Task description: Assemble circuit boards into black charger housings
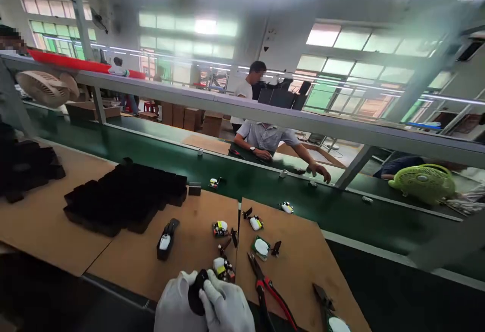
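Note:
Both my hands wear white gloves and meet at the bottom centre. My left hand (175, 302) and my right hand (229, 305) are closed around a small dark rounded part (196, 296); the fingers cover much of it, so its exact kind is unclear. Just beyond my right fingertips lies a small circuit board (223, 268) with white and yellow pieces. Farther left, a black housing (163, 247) holds a white component. To the right of my right hand rest long-nose pliers (264, 284) with red and black handles, jaws pointing away from me.
More circuit boards (261, 247) lie on the brown board (295, 251). A block of black housings (125, 195) fills the left. Beyond runs a green conveyor belt (257, 185) carrying small parts. Opposite, a co-worker's hand (320, 171) reaches over it, near a green fan (422, 183).

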`<state>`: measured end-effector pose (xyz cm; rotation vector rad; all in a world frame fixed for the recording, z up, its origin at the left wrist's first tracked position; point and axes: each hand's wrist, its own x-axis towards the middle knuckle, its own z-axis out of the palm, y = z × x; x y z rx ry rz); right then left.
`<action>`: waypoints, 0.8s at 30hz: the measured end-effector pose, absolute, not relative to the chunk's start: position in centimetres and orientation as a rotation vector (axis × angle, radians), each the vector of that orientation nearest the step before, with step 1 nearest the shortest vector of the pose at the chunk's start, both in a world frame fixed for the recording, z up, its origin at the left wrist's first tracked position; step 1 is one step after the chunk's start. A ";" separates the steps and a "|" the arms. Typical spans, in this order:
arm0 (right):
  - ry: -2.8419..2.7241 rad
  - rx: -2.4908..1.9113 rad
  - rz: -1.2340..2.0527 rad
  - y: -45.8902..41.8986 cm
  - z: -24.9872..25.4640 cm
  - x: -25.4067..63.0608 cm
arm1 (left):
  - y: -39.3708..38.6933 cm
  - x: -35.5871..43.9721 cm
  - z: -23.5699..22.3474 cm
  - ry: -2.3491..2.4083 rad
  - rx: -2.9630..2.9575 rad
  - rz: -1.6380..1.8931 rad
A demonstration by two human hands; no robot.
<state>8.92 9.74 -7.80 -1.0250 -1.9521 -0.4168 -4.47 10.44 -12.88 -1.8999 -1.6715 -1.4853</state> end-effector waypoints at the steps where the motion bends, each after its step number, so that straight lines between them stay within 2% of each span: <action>1: -1.986 -1.021 -0.378 9.7 -8.2 8.9 | 10.2 -4.6 -13.3 -1.719 -1.909 -1.476; 8: -2.114 -1.047 -0.203 9.6 -8.3 9.3 | 9.6 -4.6 -12.6 -1.855 -1.892 -1.511; 19: -2.039 -1.030 -0.013 9.9 -8.3 9.5 | 9.6 -5.2 -12.4 -1.789 -1.927 -1.666; 24: -2.103 -0.972 -0.053 10.3 -7.9 9.7 | 9.7 -5.5 -12.5 -1.694 -1.981 -1.722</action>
